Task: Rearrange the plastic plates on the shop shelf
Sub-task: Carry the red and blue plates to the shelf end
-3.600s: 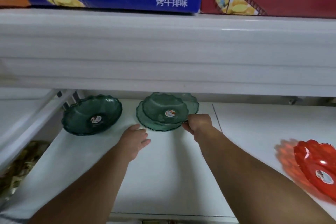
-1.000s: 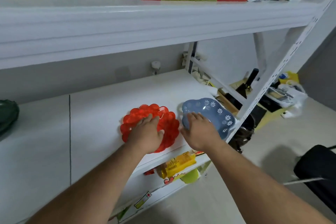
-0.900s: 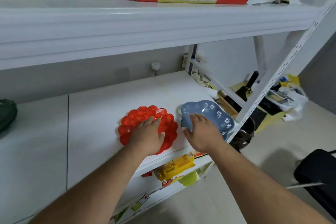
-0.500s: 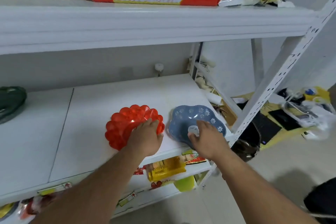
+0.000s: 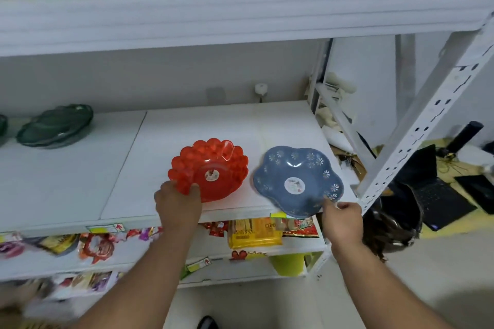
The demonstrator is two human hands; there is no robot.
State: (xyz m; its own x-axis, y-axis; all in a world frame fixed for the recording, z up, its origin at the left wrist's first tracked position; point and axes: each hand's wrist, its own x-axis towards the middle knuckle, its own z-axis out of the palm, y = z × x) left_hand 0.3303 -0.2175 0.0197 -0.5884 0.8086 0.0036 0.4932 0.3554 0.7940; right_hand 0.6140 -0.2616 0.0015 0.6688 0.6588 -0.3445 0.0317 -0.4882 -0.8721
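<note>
A red scalloped plastic plate (image 5: 213, 165) sits on the white shelf (image 5: 213, 125), tilted up toward me. My left hand (image 5: 177, 204) pinches its near left rim. Right of it a blue flower-patterned plate (image 5: 298, 179) hangs over the shelf's front edge, also tilted. My right hand (image 5: 343, 219) holds its near right rim between thumb and fingers. Dark green plates (image 5: 54, 125) rest at the far left of the same shelf.
A white shelf board (image 5: 240, 13) with snack boxes runs overhead. A perforated upright post (image 5: 417, 128) stands at the right end. Snack packets (image 5: 254, 231) fill the shelf below. Bags and dark items lie on the floor to the right.
Both hands slid from on top of the plates to their near rims and took hold. The plates now tilt up, stickers showing, and the blue one has come over the shelf edge.
</note>
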